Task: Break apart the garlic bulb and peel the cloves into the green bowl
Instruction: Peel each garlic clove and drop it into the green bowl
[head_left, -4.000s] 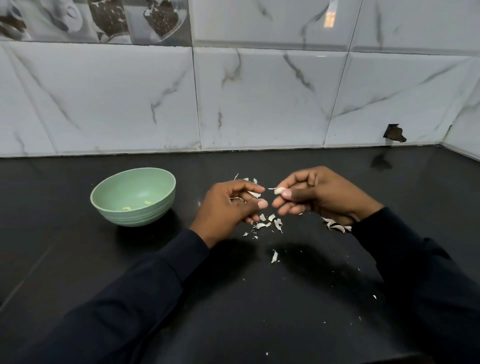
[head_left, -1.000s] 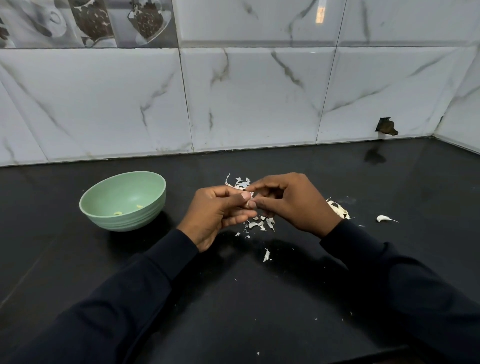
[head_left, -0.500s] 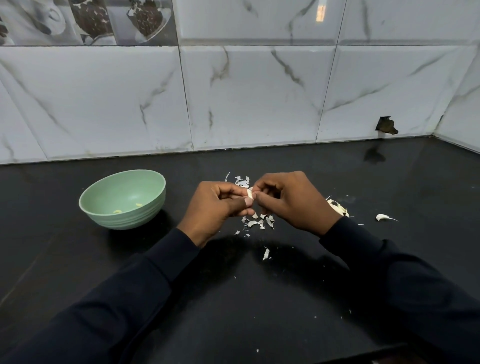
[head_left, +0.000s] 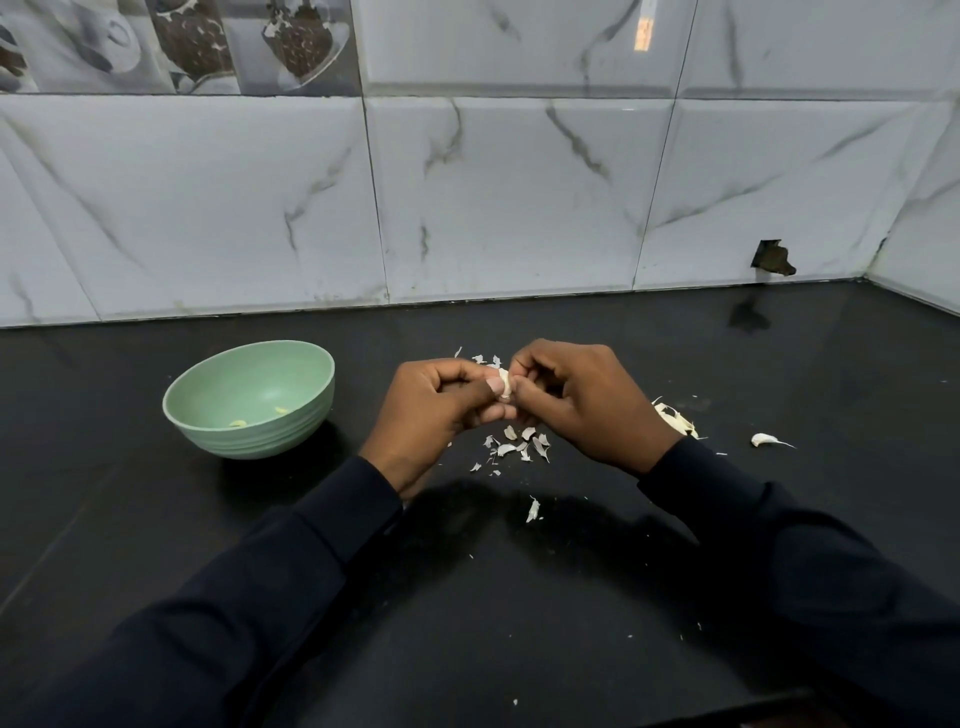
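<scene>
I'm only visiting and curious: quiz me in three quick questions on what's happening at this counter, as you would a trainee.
1. What do the left hand and right hand pinch between them? A) a garlic clove B) a knife C) a spoon
2. True or false: the green bowl stands to the right of both hands.
3. Fill in: papery peel scraps lie on the black ____.
Key: 1 A; 2 false; 3 countertop.
</scene>
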